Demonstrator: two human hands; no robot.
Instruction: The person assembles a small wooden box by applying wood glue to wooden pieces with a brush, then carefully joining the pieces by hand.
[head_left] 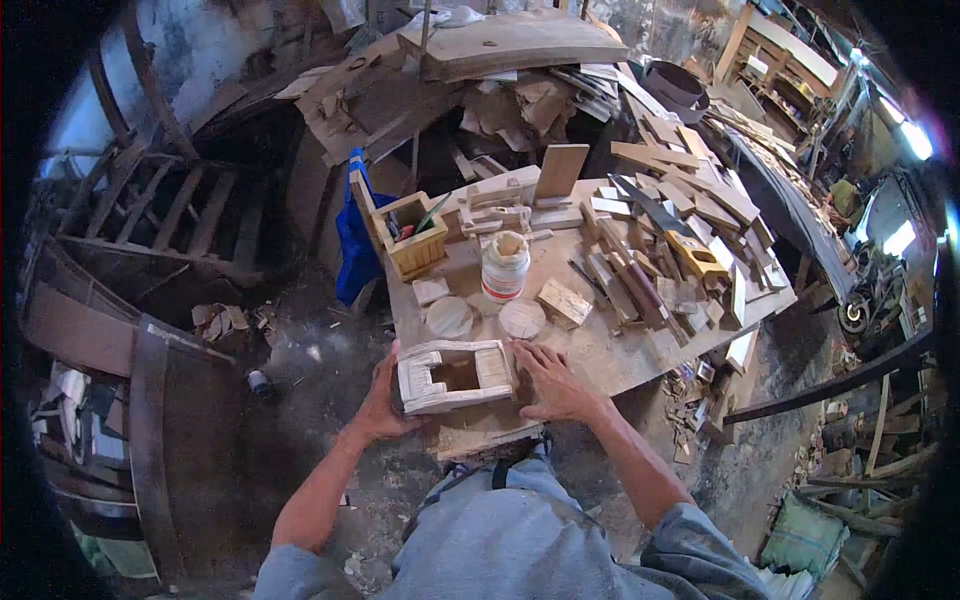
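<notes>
A pale wooden block-like frame point(493, 368) with a rectangular opening in its middle rests near the front edge of the workbench point(610, 365). My left hand point(382, 408) grips its left end, fingers along the far corner and thumb at the near side. At the right end, my right hand point(556, 386) holds it with thumb and fingers apart around that end. Just beyond lie two round wooden discs, one on the left point(449, 317) and one on the right point(522, 319). A white plastic jar point(505, 268) with a crusted top stands behind them.
A wooden box point(418, 255) holding tools sits at the bench's left edge beside a blue cloth point(356, 235). A handsaw with a yellow handle point(696, 257) lies among wood offcuts point(705, 195) on the right. A small wood block point(565, 302) is near the right disc.
</notes>
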